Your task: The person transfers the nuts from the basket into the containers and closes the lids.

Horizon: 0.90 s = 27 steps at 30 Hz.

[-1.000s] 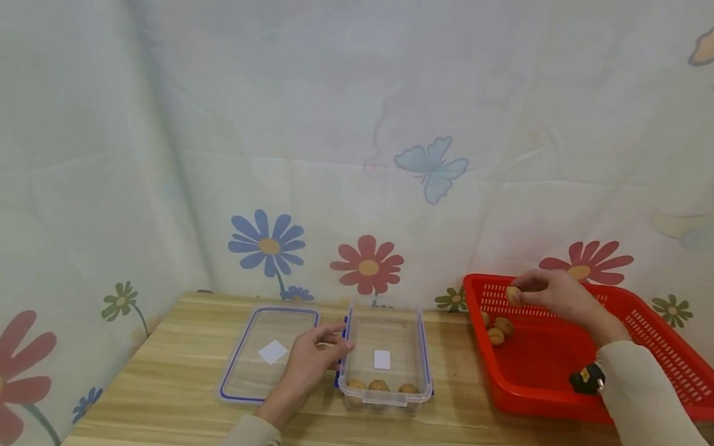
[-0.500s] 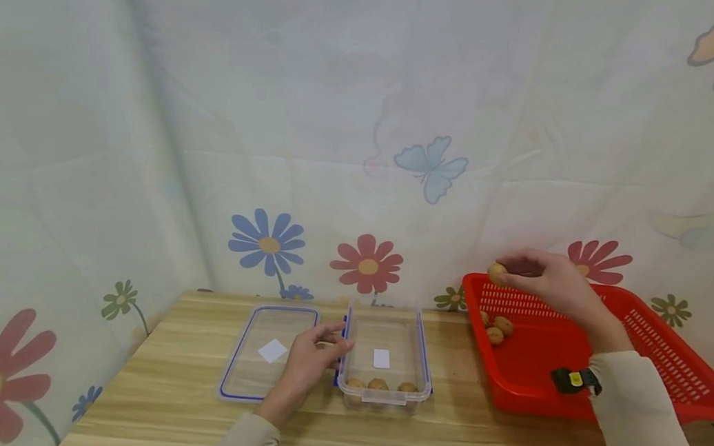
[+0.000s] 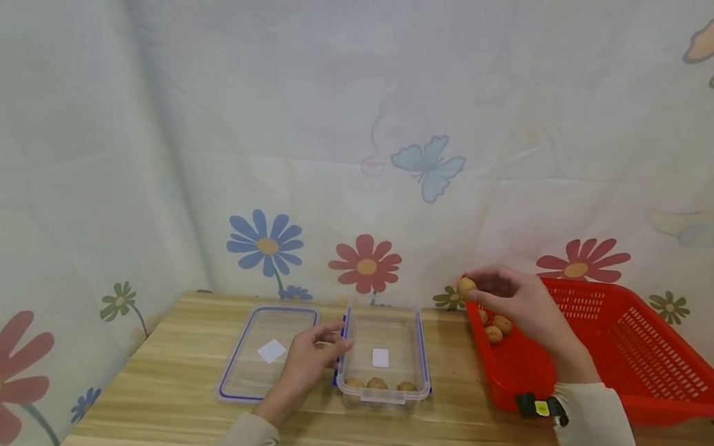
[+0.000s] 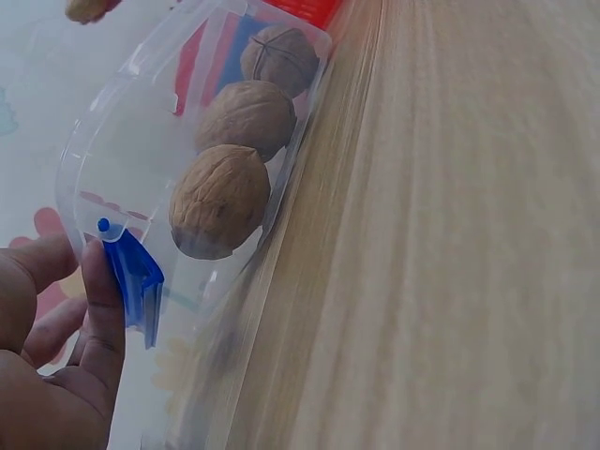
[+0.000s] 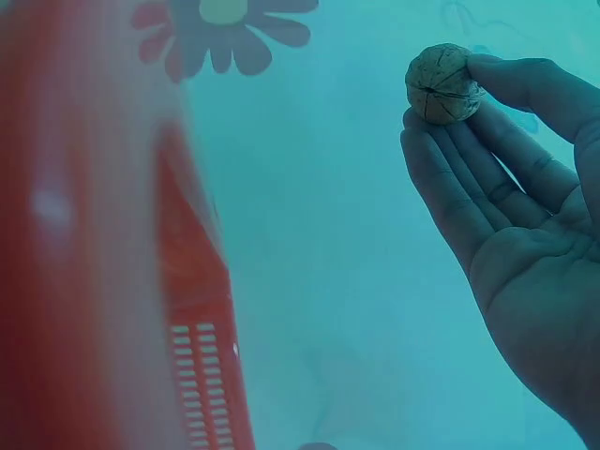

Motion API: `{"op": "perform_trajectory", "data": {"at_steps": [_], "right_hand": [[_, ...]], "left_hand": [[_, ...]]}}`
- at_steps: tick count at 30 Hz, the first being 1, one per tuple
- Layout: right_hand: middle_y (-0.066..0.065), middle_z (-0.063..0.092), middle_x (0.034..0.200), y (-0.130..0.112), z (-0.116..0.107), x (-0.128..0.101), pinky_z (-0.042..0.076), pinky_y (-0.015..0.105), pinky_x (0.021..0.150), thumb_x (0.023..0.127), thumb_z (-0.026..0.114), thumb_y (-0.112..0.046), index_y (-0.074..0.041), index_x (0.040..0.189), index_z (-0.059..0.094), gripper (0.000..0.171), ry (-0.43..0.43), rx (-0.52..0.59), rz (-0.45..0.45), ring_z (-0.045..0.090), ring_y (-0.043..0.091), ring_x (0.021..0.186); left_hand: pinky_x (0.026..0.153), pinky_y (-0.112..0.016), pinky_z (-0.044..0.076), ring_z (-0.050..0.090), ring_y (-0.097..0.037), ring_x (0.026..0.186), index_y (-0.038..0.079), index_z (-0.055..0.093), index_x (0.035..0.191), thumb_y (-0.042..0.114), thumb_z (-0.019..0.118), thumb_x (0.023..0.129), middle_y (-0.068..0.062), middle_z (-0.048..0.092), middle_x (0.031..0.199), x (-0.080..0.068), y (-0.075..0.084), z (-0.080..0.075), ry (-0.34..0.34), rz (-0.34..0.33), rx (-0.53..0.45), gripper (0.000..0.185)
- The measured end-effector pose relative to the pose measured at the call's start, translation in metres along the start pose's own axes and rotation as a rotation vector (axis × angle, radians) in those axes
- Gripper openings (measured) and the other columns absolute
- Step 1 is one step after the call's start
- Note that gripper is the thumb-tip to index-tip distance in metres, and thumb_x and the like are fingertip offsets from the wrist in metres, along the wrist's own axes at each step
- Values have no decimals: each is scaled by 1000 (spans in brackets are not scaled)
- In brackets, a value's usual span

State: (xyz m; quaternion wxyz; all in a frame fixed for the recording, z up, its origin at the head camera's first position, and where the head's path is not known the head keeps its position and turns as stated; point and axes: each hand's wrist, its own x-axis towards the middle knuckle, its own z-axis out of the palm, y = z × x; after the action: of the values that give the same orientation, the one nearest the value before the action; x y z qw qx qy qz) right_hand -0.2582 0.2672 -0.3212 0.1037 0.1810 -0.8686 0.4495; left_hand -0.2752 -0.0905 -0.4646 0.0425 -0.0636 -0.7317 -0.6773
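Note:
A walnut [image 3: 466, 287] is pinched between the thumb and fingertips of my right hand [image 3: 515, 307], above the left rim of the red basket [image 3: 608, 368]. The right wrist view shows that walnut [image 5: 441, 86] at the fingertips. Several walnuts [image 3: 494, 335] lie at the basket's left side. My left hand [image 3: 310, 358] holds the left edge of a clear plastic container [image 3: 399, 333], its thumb and fingers beside a blue latch [image 4: 136, 281]. Inside the container, a row of walnuts [image 4: 220, 202] sits along the near wall.
Left of the container, a clear lid [image 3: 244, 360] with a blue seal lies flat on the wooden table [image 3: 429, 442]. A flowered cloth [image 3: 315, 109] hangs behind the table. The basket's raised rim stands between its walnuts and the container.
My right hand has carried the walnut leftward, rising and then dipping, from over the basket's inside to its left rim. The left hand has stayed at the container.

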Motion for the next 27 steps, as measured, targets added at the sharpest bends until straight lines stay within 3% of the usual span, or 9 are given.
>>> {"op": "perform_trajectory", "data": {"at_steps": [6, 10, 18, 27], "right_hand": [[8, 75, 118, 0, 18, -4, 61, 27, 84, 96, 83, -29, -8, 129, 73, 40, 19, -7, 17, 70, 28, 102], [7, 75, 118, 3, 31, -3, 59, 23, 87, 97, 82, -24, -8, 129, 73, 37, 13, -6, -18, 71, 26, 103], [5, 74, 116, 6, 46, -1, 59, 24, 89, 95, 84, -23, -10, 124, 75, 33, -28, 59, -40, 70, 26, 103], [3, 75, 115, 3, 61, 0, 60, 27, 92, 94, 84, -24, -10, 124, 75, 34, -76, 60, -50, 71, 25, 106]], "left_hand": [[69, -30, 63, 68, -20, 85, -5, 68, 135, 8, 79, 97, -11, 68, 101, 0, 1, -1, -8, -2, 7, 42], [69, -29, 63, 68, -19, 84, -5, 69, 134, 9, 79, 96, -11, 68, 100, 0, 1, -2, -11, 2, 6, 42], [69, -30, 64, 68, -18, 83, -5, 68, 135, 11, 80, 96, -13, 69, 102, -2, 2, -1, -6, 9, 12, 44], [70, -31, 64, 68, -18, 84, -5, 69, 134, 11, 80, 96, -12, 68, 101, -2, 4, 0, 0, -7, 19, 43]]}}
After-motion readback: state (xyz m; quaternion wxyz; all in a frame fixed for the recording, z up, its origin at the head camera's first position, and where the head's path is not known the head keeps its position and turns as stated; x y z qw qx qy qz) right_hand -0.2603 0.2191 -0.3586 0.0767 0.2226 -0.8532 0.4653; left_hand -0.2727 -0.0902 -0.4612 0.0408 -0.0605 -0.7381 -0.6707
